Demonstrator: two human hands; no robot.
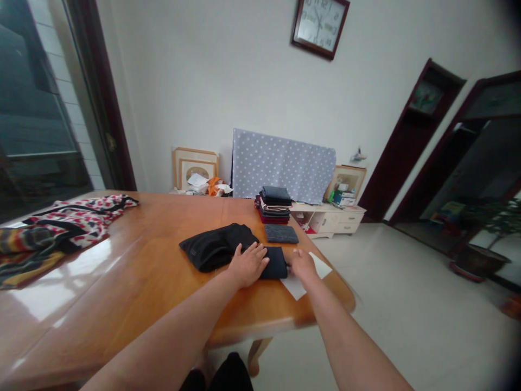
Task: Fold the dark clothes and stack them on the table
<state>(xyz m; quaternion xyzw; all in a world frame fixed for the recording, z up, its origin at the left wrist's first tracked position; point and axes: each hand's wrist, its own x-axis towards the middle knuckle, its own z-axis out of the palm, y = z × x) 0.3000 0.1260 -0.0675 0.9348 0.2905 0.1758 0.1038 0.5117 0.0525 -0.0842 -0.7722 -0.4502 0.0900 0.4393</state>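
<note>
- Two hands are at the dark folded cloth (275, 262), which lies near the right-hand edge of the table (142, 260), partly on a white sheet of paper (295, 287).
- Your left hand (247, 264) lies flat on the cloth's left part, fingers spread, gripping nothing.
- Your right hand (302, 265) meets the cloth's right edge. Its fingertips are hidden, so you cannot tell whether they pinch the fabric or only touch it.
- Risk, slipping: the tabletop is glossy and the paper is loose. A sideways push may slide cloth and paper together toward the table edge, which is close.
- Risk, snagging: the black garment (215, 247) touches the cloth under your left hand. Dragging the palm may pull both out of shape.
- Risk, crowding: the grey folded cloth (281, 234) lies just beyond, with the stack of folded cloths (275, 205) farther back. A forward shove may disturb them.
</note>
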